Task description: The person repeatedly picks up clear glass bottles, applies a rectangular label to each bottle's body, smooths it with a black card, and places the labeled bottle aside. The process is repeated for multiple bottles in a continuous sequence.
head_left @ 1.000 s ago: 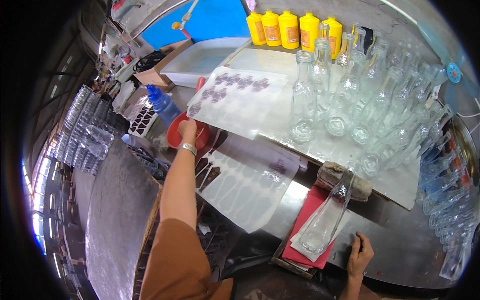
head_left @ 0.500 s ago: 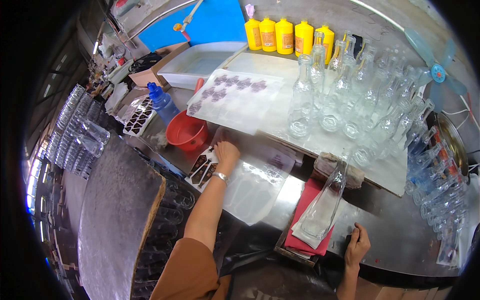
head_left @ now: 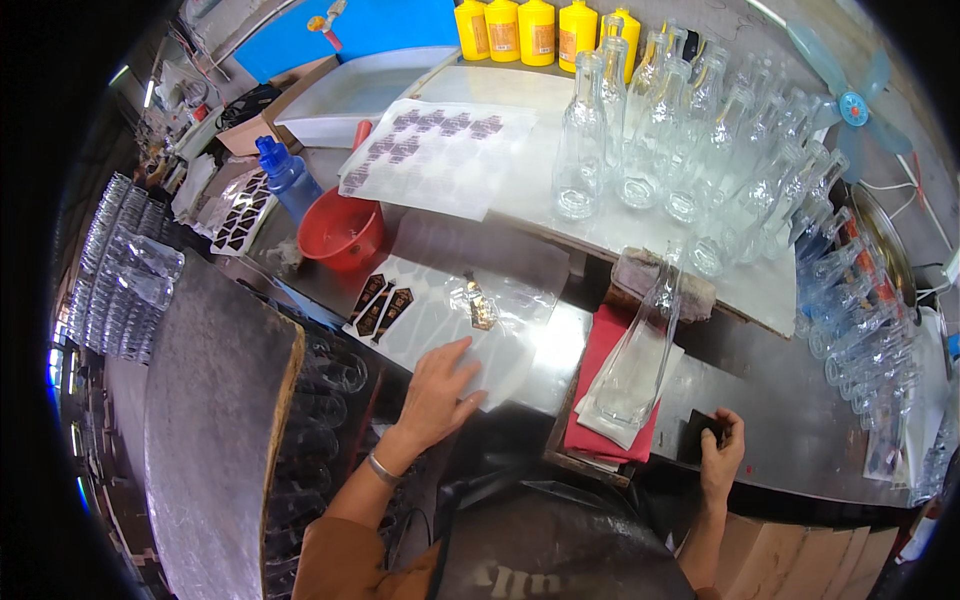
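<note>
My left hand (head_left: 438, 393), fingers spread and holding nothing, hovers by the near edge of a translucent sheet (head_left: 510, 365). Beyond the fingertips, a single dark decal with gold print (head_left: 481, 304) lies on that sheet. Several similar decals (head_left: 384, 309) sit on white paper to its left. At the right, my right hand (head_left: 724, 455) pinches a thin black flat piece (head_left: 695, 436) just above the metal table. Between my hands, a clear glass bottle (head_left: 640, 365) leans on a small box padded with red and white cloth (head_left: 584, 400), its neck toward a folded rag (head_left: 663, 284).
Clear bottles (head_left: 690, 150) crowd the raised white board, beside a printed sheet (head_left: 430, 155). A red bucket (head_left: 341, 230), blue squeeze bottle (head_left: 288, 178) and water tub (head_left: 370, 95) stand at the back left. A fan (head_left: 853, 108) is at the right; stacked glassware (head_left: 115, 270) far left.
My left hand has drawn back from the decals toward me and opened. One decal now shows on the translucent sheet. The black piece in my right hand shows more plainly, and the view has shifted.
</note>
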`<state>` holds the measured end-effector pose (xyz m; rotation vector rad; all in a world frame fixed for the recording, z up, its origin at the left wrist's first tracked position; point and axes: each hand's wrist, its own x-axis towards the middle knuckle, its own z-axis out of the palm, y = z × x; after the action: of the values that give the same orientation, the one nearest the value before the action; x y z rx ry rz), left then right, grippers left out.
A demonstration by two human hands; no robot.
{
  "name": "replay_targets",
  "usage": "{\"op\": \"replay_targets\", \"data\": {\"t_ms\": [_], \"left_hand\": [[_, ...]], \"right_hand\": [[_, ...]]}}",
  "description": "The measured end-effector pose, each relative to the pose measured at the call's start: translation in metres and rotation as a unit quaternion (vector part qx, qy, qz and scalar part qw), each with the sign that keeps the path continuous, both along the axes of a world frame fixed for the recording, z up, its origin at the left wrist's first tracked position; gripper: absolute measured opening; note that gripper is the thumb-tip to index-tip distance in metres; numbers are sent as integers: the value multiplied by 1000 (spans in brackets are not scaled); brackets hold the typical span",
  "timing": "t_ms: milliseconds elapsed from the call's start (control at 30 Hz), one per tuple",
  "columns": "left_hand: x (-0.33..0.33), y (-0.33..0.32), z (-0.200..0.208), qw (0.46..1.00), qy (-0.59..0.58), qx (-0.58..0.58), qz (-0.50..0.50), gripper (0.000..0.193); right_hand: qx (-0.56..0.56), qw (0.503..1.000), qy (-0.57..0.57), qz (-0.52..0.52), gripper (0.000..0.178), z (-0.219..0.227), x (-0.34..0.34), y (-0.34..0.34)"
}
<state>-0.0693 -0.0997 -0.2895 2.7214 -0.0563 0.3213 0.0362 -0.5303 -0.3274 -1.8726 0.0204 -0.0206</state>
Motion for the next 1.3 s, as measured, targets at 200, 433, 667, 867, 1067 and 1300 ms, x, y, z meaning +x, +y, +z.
{"op": "replay_targets", "data": {"t_ms": [200, 433, 667, 867, 1067, 1300], "left_hand": [[45, 9, -14, 999, -5, 39, 23, 62], [-29, -4, -5, 994, 89, 55, 8, 69], [-8, 0, -11, 999, 12, 49, 15, 70], [2, -14, -14, 997, 36, 67, -20, 70], [-35, -35, -1, 995, 82, 56, -30, 70], [-24, -16, -18, 997, 21, 58, -41, 61]], "right_hand": [[101, 994, 49, -9, 35, 8, 7, 2], [187, 977, 86, -57, 29, 13, -13, -15], [209, 974, 78, -28, 29, 20, 0, -1], [218, 973, 76, -12, 30, 20, -7, 4], [221, 970, 101, -33, 29, 10, -11, -6], [223, 971, 87, -12, 30, 10, -5, 3]]}}
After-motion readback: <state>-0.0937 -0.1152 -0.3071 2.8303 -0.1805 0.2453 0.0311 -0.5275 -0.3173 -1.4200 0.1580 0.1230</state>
